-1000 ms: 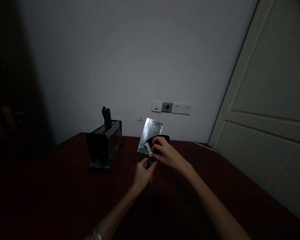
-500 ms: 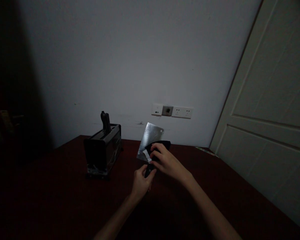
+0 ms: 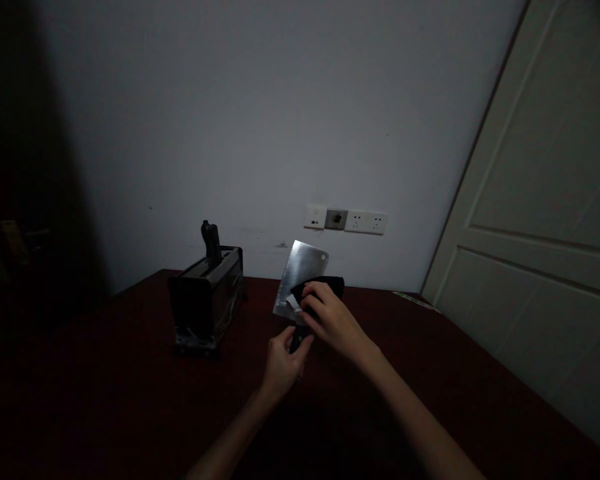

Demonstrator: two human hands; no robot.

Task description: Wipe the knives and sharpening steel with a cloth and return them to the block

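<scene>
A cleaver (image 3: 300, 271) with a broad shiny blade stands upright above the dark red table (image 3: 105, 400), blade pointing up and away. My left hand (image 3: 283, 363) is closed around its dark handle. My right hand (image 3: 327, 319) presses a dark cloth (image 3: 325, 287) against the lower part of the blade, fingers curled over the cloth. A small pale patch shows on the blade beside my right fingers.
A dark knife block (image 3: 206, 300) with one black handle (image 3: 211, 241) sticking out stands on the table to the left. Wall sockets (image 3: 345, 220) sit on the white wall behind. A pale door (image 3: 545, 220) fills the right side. The far left is in deep shadow.
The blade has tilted slightly and my right hand with the cloth has shifted a little along its lower part. The left hand keeps its hold on the handle.
</scene>
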